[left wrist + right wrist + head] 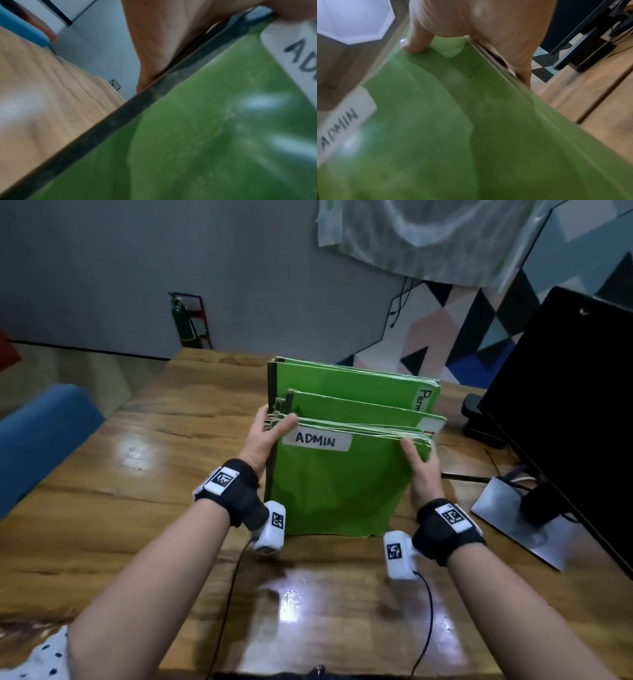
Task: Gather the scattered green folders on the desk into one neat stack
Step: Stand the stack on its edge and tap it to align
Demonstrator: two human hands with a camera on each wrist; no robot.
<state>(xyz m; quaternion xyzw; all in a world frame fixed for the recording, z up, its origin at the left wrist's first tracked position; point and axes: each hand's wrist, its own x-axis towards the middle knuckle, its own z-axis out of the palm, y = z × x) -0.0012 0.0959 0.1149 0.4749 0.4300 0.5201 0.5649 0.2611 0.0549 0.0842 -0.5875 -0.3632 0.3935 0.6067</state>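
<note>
Several green folders (342, 481) stand upright on their lower edges on the wooden desk (137, 460), bunched together but stepped in height. The front one bears a white label reading ADMIN (317, 440); the tallest, at the back, shows a label starting "Perm". My left hand (270, 433) grips the bundle at its dark spine side, thumb on the front cover. My right hand (419, 460) grips the open right edge, thumb on the front. The green cover (205, 135) fills the left wrist view beside the spine. In the right wrist view my thumb (418, 40) presses the cover (436, 128).
A black monitor (565, 405) on a silver stand (524, 525) occupies the desk's right side, close to the folders. Cables trail from the wrist cameras over the near desk edge. A blue chair (41, 440) stands left of the desk. A green extinguisher (183, 320) leans at the far wall.
</note>
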